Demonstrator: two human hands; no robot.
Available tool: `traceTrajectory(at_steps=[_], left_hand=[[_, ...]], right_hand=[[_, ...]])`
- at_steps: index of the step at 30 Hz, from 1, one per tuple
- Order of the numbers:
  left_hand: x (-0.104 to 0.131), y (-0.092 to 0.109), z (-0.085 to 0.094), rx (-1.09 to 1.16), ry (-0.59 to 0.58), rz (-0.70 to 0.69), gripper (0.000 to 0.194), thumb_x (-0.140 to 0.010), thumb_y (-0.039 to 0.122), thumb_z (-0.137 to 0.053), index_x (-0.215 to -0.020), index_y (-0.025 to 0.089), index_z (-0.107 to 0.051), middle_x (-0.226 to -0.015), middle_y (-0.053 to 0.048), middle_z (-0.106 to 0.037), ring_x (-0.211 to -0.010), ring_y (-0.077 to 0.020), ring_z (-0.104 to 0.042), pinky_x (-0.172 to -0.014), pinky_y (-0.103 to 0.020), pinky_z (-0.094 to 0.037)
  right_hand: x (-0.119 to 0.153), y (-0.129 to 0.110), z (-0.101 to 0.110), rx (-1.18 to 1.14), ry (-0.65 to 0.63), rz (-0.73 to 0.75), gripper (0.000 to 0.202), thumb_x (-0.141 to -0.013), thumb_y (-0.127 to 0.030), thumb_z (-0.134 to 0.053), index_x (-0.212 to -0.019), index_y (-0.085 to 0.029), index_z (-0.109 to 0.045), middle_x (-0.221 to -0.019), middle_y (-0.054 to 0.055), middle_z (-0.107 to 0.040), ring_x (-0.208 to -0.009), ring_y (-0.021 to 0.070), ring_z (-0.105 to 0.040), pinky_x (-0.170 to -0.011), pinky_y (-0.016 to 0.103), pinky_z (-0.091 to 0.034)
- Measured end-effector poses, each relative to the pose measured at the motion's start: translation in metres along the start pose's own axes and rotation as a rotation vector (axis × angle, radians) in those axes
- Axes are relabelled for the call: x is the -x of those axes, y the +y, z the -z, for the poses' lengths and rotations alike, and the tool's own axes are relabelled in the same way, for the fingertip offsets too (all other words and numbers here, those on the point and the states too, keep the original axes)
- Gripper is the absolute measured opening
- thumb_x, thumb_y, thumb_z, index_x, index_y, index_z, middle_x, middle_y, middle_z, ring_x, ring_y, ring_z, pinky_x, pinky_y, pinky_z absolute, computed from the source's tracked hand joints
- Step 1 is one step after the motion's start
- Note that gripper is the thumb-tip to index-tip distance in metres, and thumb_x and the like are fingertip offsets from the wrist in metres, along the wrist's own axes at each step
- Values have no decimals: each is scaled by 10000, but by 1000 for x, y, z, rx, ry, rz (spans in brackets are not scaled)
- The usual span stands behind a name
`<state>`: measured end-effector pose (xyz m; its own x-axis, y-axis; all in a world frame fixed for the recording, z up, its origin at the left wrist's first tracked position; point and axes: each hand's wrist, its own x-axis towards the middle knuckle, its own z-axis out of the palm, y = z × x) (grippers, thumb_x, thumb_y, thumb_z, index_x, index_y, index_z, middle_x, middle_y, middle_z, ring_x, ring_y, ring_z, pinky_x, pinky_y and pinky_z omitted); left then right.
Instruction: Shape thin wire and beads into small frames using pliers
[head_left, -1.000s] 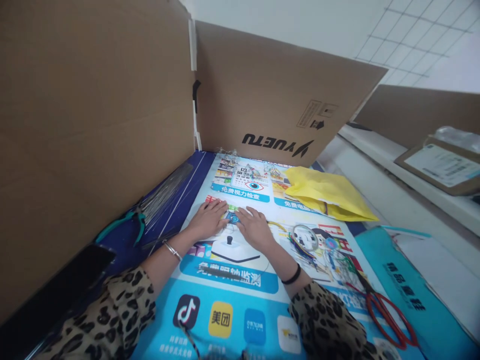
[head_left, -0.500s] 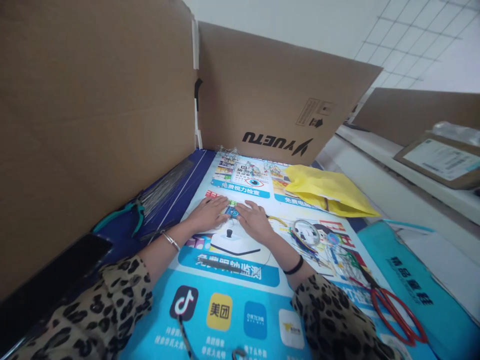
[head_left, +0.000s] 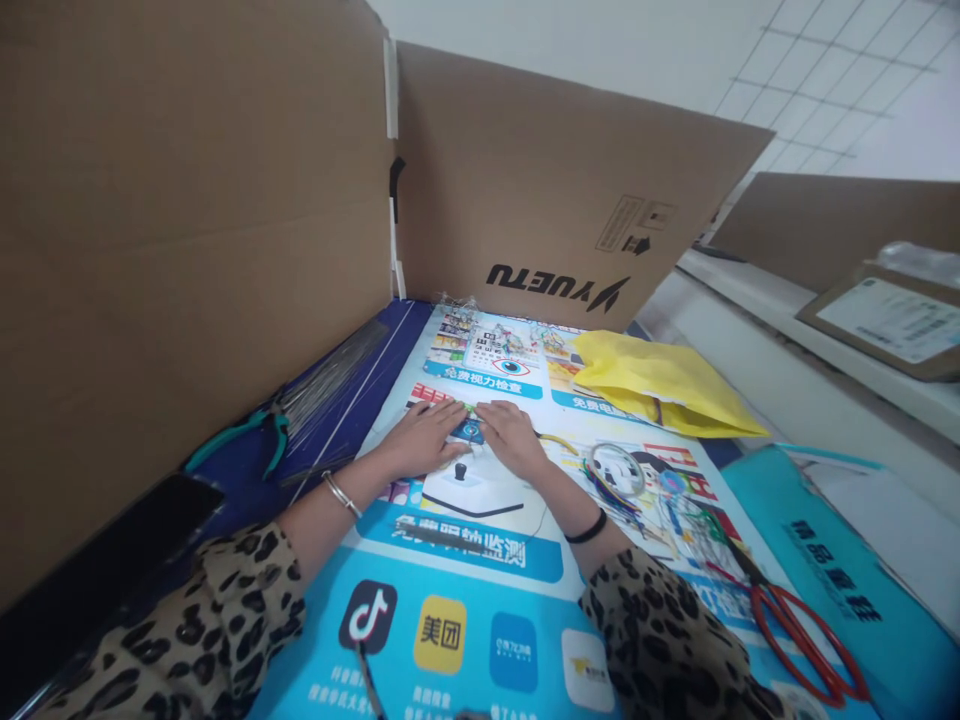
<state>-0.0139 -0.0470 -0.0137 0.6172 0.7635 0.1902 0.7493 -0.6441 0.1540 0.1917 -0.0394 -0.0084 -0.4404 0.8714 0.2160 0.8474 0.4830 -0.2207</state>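
Observation:
My left hand (head_left: 424, 440) lies palm down on a printed poster sheet (head_left: 442, 550), its fingers stretched toward the middle. Facing it, my right hand (head_left: 512, 438) rests flat too, fingertips a short gap from the left ones. Between them shows a small blue printed patch; whether anything thin lies under the fingers is hidden. A yellow curved strand (head_left: 559, 442) runs just right of the right hand. Further right is a coil of pale wire (head_left: 615, 468) with coloured wires beside it.
Red-handled scissors (head_left: 806, 635) lie at the right, beside a teal bag (head_left: 795, 520). A yellow pouch (head_left: 660, 380) sits behind. Teal-handled pliers (head_left: 232, 440) and a bundle of thin metal wires (head_left: 330, 380) are at left. Cardboard walls (head_left: 525, 180) stand behind and left.
My left hand has slid slightly, its fingers now lying flatter and closer to the right hand's tips. The right hand stays nearly in place. The view has shifted a little.

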Motion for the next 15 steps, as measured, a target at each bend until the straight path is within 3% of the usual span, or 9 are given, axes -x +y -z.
traceTrajectory(at_steps=[6,15], left_hand=[[3,-1,5,26,29,4,580,-894,516,-355,-1396,231,-295,-1468,-56,-308,-1363,-220,-240,-1083,-404,-208],[2,1,7,15,-16,-5,594,-889,522,-372,-1387,204,-315,-1463,-75,-313,-1356,-218,-262,-1080,-381,-234]], right_hand=[[1,4,-1,-27,110,-92,304,-896,-301,-412,-1101,-213,-618,-1073,68,-641,-1055,211,-479,-889,368,-349],[-3,-3,0,-1,90,-140,159,-851,-274,-495,-838,-232,-648,-892,40,-624,-961,208,-468,-811,340,-327]])
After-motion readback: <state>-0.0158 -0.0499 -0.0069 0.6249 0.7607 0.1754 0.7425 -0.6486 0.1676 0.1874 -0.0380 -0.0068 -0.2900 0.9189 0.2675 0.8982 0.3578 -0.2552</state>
